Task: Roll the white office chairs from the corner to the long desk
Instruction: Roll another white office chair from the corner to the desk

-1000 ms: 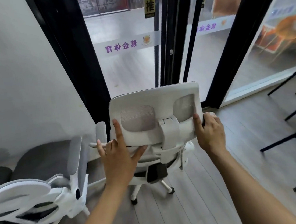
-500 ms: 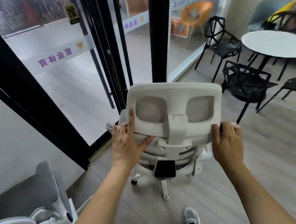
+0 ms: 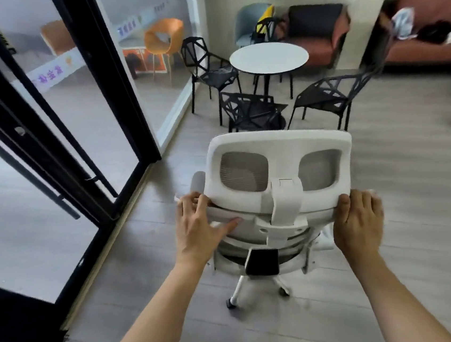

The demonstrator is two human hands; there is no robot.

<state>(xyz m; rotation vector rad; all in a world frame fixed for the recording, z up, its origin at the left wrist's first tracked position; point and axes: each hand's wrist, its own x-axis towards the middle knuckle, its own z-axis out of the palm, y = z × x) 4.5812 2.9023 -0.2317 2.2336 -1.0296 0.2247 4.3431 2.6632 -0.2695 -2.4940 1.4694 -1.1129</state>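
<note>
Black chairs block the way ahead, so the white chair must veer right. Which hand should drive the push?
Probably left. The left hand grips the white chair at its headrest edge, thumb spread along the back frame; pushing there should swing it right. The right hand only hooks the headrest corner.

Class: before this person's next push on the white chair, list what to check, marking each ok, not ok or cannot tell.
1. Left hand grips white office chair back: ok.
2. Right hand grips its other side: ok.
3. Visible casters on floor: ok.
4. Way straight ahead free: not ok, black chairs and round table stand there.
5. Glass door apart from chair: ok.
6. Long desk located: cannot tell, not in view.
</note>
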